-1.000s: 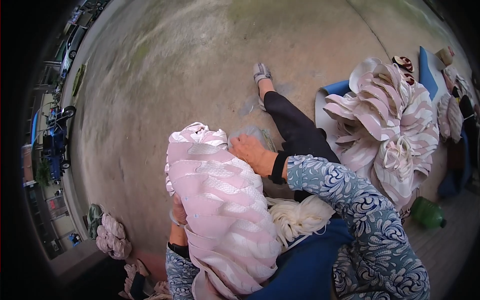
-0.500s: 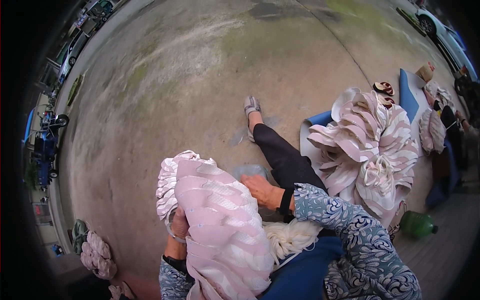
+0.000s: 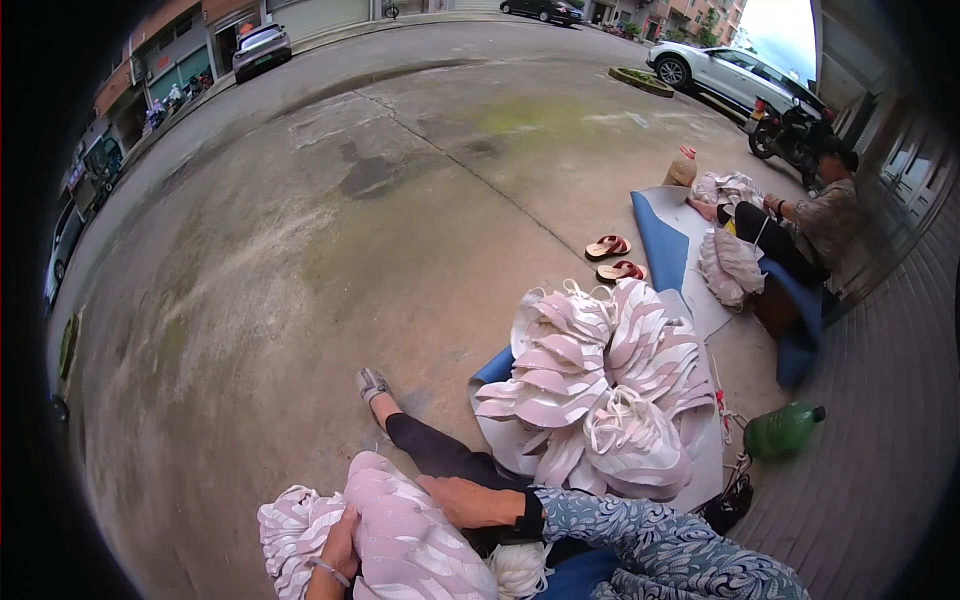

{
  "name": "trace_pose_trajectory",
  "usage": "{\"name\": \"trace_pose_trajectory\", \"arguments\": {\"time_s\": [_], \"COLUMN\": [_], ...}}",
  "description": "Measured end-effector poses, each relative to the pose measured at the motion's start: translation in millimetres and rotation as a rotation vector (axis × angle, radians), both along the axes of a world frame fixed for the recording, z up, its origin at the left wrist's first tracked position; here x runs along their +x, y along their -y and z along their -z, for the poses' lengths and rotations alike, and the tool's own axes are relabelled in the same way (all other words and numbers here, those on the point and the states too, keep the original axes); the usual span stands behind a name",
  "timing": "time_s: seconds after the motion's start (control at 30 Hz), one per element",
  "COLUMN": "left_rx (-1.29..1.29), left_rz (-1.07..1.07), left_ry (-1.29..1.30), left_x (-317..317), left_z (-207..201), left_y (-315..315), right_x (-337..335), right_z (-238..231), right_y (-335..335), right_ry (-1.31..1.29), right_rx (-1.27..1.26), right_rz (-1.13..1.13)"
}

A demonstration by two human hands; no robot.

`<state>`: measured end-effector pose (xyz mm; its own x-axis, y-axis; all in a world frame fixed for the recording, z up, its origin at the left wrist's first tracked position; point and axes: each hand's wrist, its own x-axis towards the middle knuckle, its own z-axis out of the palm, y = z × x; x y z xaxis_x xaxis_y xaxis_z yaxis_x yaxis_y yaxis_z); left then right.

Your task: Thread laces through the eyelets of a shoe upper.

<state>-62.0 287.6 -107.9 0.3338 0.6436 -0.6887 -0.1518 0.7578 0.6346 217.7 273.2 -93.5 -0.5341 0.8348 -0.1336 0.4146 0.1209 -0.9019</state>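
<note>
A thick bundle of overlapping pink and white curved pieces [image 3: 405, 535], which look like shoe uppers, rests at my lap. My left hand [image 3: 342, 540] is closed around its left side, where a second pink-and-white cluster [image 3: 295, 530] bulges out. My right hand [image 3: 462, 502] is at the bundle's right edge with its fingers curled; the fingertips are partly hidden and what they hold does not show. Beneath my right forearm lies a hank of cream cord [image 3: 520, 568]. A large heap of the same pieces [image 3: 610, 390], with white cords on top, sits to my right.
Under the heap is a blue-backed sheet [image 3: 490, 372]. Sandals [image 3: 610, 247] lie beyond it, and a green plastic bottle [image 3: 782, 430] stands at right. Another person [image 3: 815, 215] sits farther right among similar bundles [image 3: 730, 268]. A motorcycle [image 3: 785, 140] and white car [image 3: 725, 72] are behind.
My view has swung up and to the right, bringing the other person, motorcycle and cars into sight. Both hands stay at the bundle, which now appears lower in the picture.
</note>
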Motion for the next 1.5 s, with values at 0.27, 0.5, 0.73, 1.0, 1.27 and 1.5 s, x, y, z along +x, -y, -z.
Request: {"name": "trace_pose_trajectory", "arguments": {"time_s": [0.27, 0.5, 0.73, 1.0, 1.27, 1.5], "left_rx": [0.289, 0.423, 0.507, 0.567, 0.542, 0.716], "left_rz": [0.224, 0.289, 0.355, 0.421, 0.351, -0.073], "left_ry": [-0.743, -0.735, -0.704, -0.712, -0.763, -0.593], "left_x": [-38.4, -1.7, 37.3, 51.9, -1.1, -33.7], "left_z": [109.6, 84.5, 73.3, 50.8, 31.7, -73.0], "left_y": [-59.1, -89.9, -110.8, -123.9, -83.0, 63.7], "right_x": [22.2, -29.0, -43.1, -18.4, -40.3, -0.3], "right_z": [-100.6, -170.2, -131.7, -85.6, -63.2, -88.6], "right_y": [42.6, 101.9, 105.4, 63.3, 43.9, 47.0], "right_ry": [-0.186, -0.247, -0.116, -0.251, -0.352, -0.071], "right_rx": [0.293, 0.742, 0.850, 0.611, 0.681, 0.575], "right_rz": [0.042, -0.424, -0.432, -0.435, -0.504, -0.430]}}
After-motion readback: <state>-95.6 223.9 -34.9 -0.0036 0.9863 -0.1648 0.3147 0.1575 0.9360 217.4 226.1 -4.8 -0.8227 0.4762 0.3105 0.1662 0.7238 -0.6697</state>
